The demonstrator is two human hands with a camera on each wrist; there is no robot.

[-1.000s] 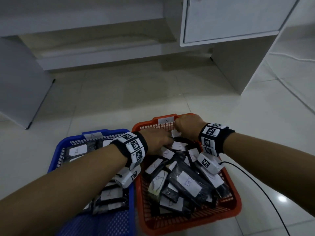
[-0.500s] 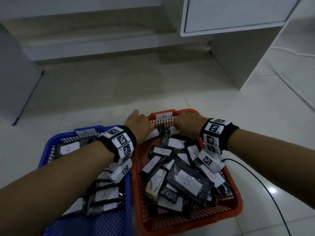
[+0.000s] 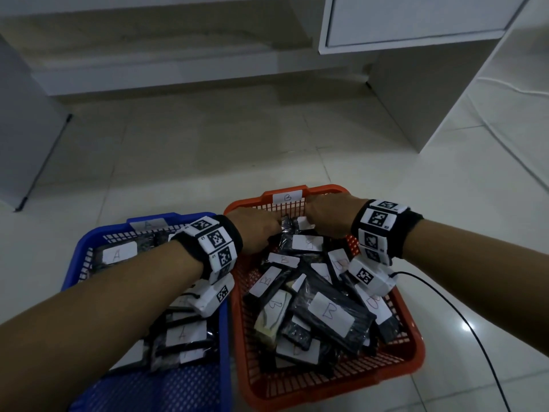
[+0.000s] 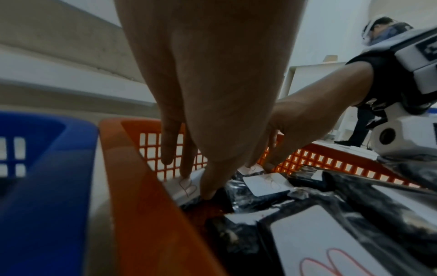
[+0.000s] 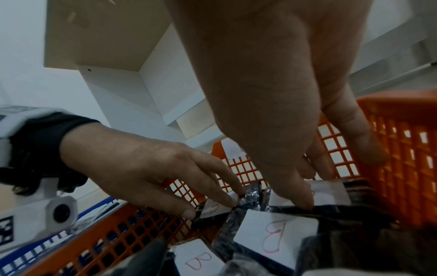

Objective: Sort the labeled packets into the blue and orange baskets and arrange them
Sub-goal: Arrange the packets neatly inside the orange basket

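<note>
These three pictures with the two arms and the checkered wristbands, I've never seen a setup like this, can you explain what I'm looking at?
No machine here: a person wears three cameras. The wide picture comes from the head, the close ones from each wrist. On the tiled floor stand a blue basket tagged A and an orange basket tagged B, both full of dark packets with white letter labels. The left hand and right hand reach into the orange basket's far end, fingertips on B packets there. Whether either hand truly grips one is unclear.

Black B-labeled packets (image 3: 328,315) heaped in orange basket (image 3: 332,388), A-labeled packets (image 3: 118,254) in blue basket (image 3: 142,394).
</note>
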